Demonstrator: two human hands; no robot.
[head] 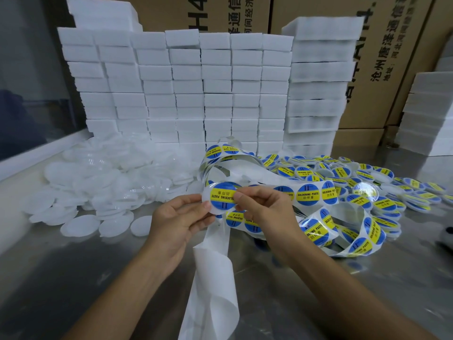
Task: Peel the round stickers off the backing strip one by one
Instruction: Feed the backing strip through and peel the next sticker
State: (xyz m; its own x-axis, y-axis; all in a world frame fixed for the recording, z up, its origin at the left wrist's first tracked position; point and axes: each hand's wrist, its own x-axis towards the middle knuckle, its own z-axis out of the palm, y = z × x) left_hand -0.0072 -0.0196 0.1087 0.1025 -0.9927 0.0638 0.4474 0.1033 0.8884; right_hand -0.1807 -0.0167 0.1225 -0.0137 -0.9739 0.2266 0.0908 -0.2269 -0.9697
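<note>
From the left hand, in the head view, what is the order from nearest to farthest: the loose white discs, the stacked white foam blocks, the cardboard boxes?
Measured from the left hand:
1. Loose white discs, on the table to its left.
2. Stacked white foam blocks, behind the discs.
3. Cardboard boxes, behind the blocks, at the back.

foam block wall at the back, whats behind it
Behind the white foam blocks stand brown cardboard boxes printed with black characters; only their tops and right side show. Their lower parts, and anything else between the blocks and the boxes, are covered.
</note>
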